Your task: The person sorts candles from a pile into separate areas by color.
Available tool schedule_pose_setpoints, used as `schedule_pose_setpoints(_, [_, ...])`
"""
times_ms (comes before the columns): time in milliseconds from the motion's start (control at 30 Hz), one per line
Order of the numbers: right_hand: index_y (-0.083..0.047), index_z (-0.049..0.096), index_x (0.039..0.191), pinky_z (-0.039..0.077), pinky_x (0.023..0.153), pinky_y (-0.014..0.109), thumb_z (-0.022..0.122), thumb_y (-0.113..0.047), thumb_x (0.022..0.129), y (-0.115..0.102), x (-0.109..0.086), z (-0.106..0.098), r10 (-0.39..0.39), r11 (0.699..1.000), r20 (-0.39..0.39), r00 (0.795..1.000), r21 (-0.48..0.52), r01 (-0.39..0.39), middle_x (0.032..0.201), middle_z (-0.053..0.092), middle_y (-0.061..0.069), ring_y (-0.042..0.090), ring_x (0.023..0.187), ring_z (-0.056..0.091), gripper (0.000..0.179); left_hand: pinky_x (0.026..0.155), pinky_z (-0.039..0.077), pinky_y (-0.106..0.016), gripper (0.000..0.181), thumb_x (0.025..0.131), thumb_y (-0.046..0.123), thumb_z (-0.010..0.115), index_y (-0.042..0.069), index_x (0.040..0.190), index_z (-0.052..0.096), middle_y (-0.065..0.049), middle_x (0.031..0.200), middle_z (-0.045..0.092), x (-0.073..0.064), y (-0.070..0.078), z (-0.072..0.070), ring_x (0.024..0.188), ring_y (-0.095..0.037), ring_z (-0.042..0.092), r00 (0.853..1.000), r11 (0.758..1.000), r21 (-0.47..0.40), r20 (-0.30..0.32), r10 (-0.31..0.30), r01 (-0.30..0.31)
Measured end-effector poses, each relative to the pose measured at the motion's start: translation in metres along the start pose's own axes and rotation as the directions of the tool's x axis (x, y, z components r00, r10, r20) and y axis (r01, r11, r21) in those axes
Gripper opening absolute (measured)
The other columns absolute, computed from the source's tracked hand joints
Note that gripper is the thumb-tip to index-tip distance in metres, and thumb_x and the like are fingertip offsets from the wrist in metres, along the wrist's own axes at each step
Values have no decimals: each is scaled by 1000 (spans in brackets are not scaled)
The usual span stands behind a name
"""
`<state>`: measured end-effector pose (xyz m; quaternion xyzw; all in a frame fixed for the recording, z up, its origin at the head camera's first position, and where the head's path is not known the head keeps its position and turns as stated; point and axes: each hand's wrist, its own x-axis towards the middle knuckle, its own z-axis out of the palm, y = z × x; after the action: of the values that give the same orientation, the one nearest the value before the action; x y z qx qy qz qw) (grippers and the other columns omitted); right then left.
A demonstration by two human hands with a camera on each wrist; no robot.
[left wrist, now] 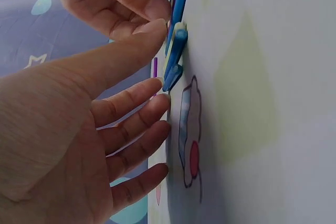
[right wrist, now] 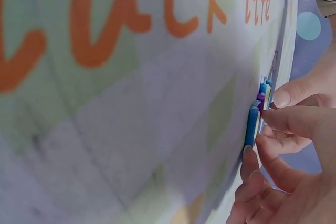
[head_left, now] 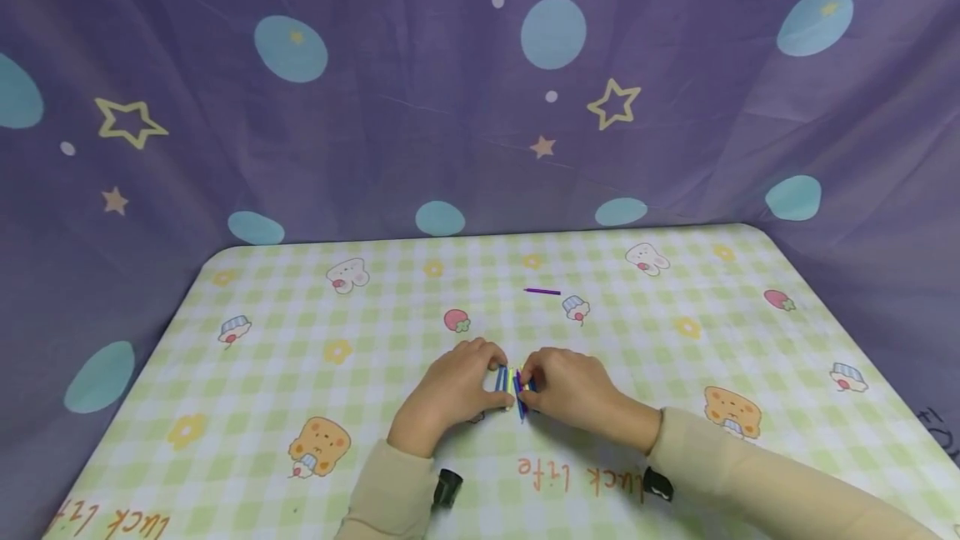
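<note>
Coloured sticks [head_left: 510,388], blue, yellow and purple, lie side by side at the near middle of the tabletop [head_left: 645,327], between both hands. The left hand [head_left: 452,386] is loosely spread, thumb and forefinger at the near and far ends of the left sticks. The right hand [head_left: 573,387] grasps the right sticks between thumb and fingers. One purple stick [head_left: 543,292] lies apart, farther and slightly right.

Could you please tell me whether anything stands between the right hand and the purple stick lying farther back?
Nothing visible does: in the head view, only patterned tablecloth lies between the right hand, at the bunch of sticks, and the purple stick.
</note>
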<state>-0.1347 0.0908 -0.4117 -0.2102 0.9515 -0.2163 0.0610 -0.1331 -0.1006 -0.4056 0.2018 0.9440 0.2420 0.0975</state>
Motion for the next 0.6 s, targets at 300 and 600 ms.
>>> schedule_pose_setpoints(300, [-21,69,80,39,50,27,84,-30,77,-2,-2,-1,-18,999,-19,1000,-41,18,69,49,-13,5,57,44,18,71,43,-29,30,85,24,80,13,109,66,7,86,56,-1,-6,-4,73,-8,50,998,997,-59,-13,-56,55])
schedule_pose_setpoints(600, [-23,65,70,42,53,30,82,-32,76,-5,-1,2,-38,996,-30,999,-86,35,69,51,-12,7,58,45,20,71,42,-29,28,86,22,79,13,110,66,9,84,58,-1,-9,-6,70,-6,50,998,996,-62,-8,-61,60])
